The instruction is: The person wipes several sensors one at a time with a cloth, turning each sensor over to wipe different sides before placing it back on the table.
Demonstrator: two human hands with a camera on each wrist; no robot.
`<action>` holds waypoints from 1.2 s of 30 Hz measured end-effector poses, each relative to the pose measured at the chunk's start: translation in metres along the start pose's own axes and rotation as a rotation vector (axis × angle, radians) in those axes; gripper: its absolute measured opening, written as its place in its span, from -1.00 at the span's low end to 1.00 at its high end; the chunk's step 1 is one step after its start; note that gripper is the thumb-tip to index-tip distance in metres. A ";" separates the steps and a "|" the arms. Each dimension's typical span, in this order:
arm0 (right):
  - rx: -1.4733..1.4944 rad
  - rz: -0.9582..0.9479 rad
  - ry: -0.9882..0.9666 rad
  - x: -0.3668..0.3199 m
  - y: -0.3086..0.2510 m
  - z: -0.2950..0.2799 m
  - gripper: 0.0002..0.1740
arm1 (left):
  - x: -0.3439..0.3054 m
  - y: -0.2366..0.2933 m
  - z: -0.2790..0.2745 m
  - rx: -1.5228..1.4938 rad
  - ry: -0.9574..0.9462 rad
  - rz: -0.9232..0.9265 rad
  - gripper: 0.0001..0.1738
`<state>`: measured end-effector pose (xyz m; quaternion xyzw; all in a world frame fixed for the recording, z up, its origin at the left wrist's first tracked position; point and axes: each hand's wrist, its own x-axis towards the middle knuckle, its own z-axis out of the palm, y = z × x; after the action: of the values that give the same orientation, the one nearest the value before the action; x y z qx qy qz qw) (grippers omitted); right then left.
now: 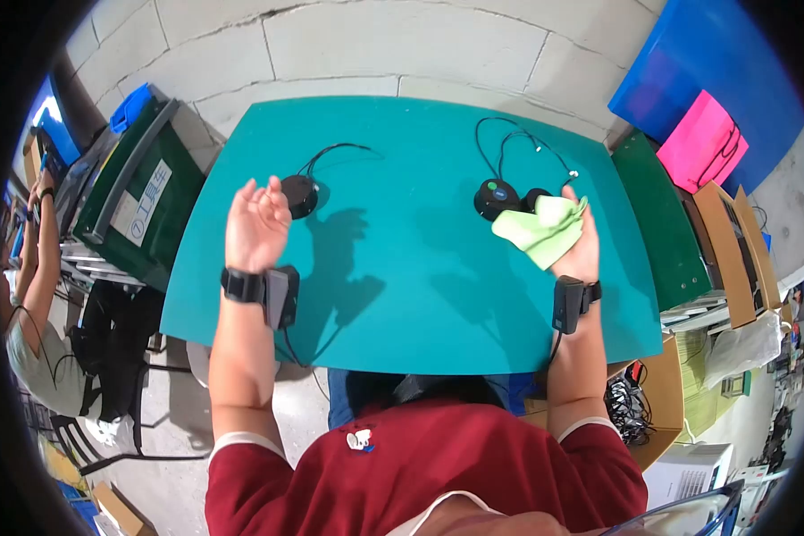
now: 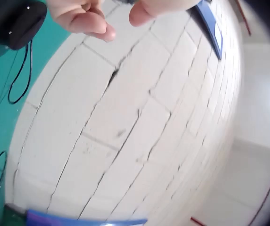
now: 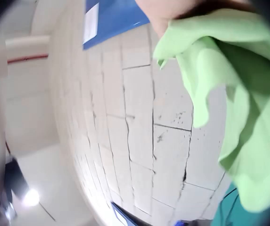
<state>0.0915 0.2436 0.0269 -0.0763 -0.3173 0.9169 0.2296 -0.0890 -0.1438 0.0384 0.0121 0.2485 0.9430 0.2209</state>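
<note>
Closest to the head camera, a dark red fabric shirt (image 1: pixel 420 456) with white trim fills the near side of the teal, flat-topped table (image 1: pixel 393 304). Handling the limp, light-green cloth (image 1: pixel 545 228) well would seem to call for a firm hold on its gathered part, with the loose flaps drawn in so that they do not snag the thin black cable with small white ends (image 1: pixel 478 143) towards the table's far right. A light touch would suit the round black disc with green and blue marks (image 1: pixel 495 198) and the smaller dark round piece (image 1: pixel 536 200), both on the table's right half, since a tug on the cable could drag them. The bare right hand (image 1: pixel 581 250), raised over the table's right side, holds the cloth bunched against palm and fingers; how tightly it closes is hidden by the folds. From that hold the cloth spreads inward, towards the table's middle, and its flaps hang free in the right wrist view. The bare left hand (image 1: pixel 259 223), raised over the table's left side, has its fingers loosely bent, the thumb apart from them, and no visible load; it is near the round black puck with a black cord (image 1: pixel 299 195) on the table's left half.
</note>
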 end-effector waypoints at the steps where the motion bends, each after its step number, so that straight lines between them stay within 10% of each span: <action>1: 0.113 0.040 0.140 0.006 0.004 -0.002 -0.53 | -0.007 -0.006 0.012 0.024 0.000 -0.009 -0.84; 13: 0.179 -0.439 0.159 0.001 -0.057 -0.032 -0.39 | 0.001 -0.059 0.064 0.014 -0.192 -0.046 -0.68; 20: -0.513 -0.771 0.058 0.013 -0.112 -0.031 -0.43 | 0.035 -0.039 0.025 -0.158 -0.201 -0.049 -0.77; 25: -1.100 -0.228 -0.116 0.049 -0.112 -0.036 -0.41 | 0.034 -0.034 0.022 -0.129 -0.143 -0.002 -0.72; 29: -1.872 -0.321 -0.084 0.073 -0.115 -0.071 -0.41 | 0.027 -0.041 0.026 -0.136 -0.118 -0.021 -0.69; 32: -1.930 0.036 -0.255 0.073 -0.117 -0.067 -0.41 | 0.017 -0.050 0.039 -0.130 -0.164 -0.046 -0.63; 36: -2.106 -0.027 -0.500 0.078 -0.084 -0.086 -0.30 | 0.013 -0.075 0.061 -0.045 -0.265 -0.086 -0.54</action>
<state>0.0788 0.3851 0.0113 -0.0426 -0.9843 0.1707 -0.0124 -0.0617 -0.0517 0.0555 0.1210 0.1960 0.9281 0.2924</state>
